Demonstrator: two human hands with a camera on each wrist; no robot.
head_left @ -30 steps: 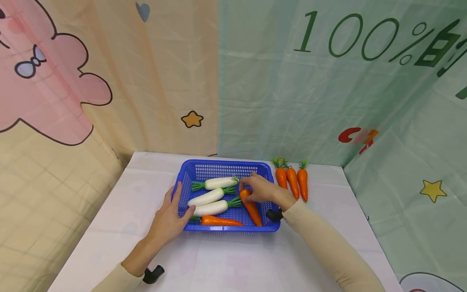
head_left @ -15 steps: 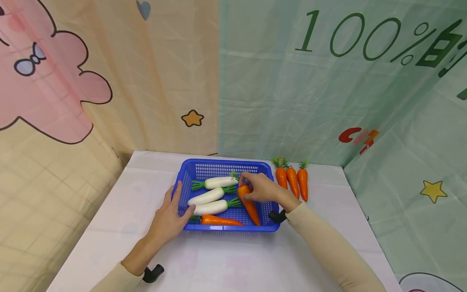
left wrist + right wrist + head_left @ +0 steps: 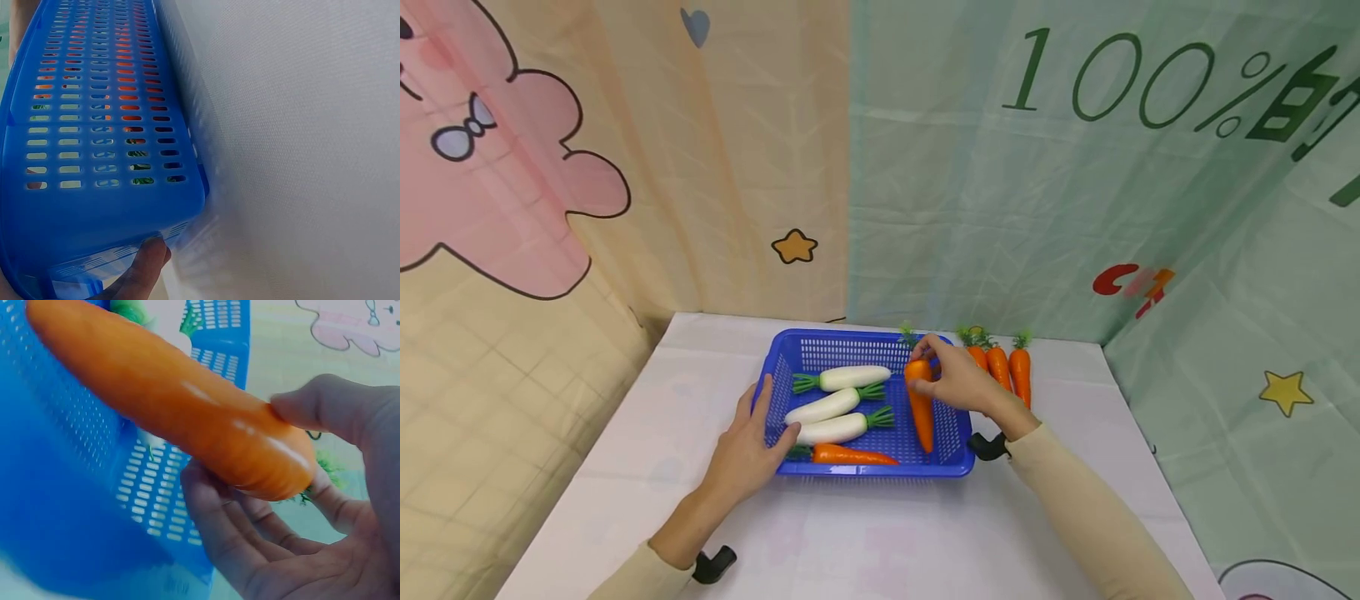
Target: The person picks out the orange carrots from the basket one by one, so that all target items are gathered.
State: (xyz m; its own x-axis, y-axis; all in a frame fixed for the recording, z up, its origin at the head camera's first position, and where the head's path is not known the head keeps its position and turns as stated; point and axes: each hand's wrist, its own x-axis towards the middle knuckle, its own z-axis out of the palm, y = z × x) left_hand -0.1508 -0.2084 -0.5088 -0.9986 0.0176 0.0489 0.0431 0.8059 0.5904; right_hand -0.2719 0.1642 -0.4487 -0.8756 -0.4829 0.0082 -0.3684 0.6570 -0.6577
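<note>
A blue plastic basket (image 3: 865, 472) with slotted walls stands on the table. My left hand (image 3: 743, 457) holds its left front corner, the thumb over the rim and the fingers along the outer side; a finger presses the end wall in the left wrist view. My right hand (image 3: 958, 379) pinches a carrot (image 3: 921, 408) near its leafy top, above the basket's right part, its tip pointing toward me. The right wrist view has the carrot (image 3: 181, 394) between thumb and fingers. Inside the basket lie three white radishes (image 3: 831, 406) and another carrot (image 3: 850, 455) along the front wall.
Three carrots (image 3: 1019, 371) with green tops lie side by side on the white table (image 3: 865, 533), right of the basket; the right hand partly hides them. Printed cloth (image 3: 970, 208) hangs behind and at the sides.
My right hand has lifted the carrot from the basket floor and moved it right and slightly away, turning it more upright in view. The left hand stays on the basket.
</note>
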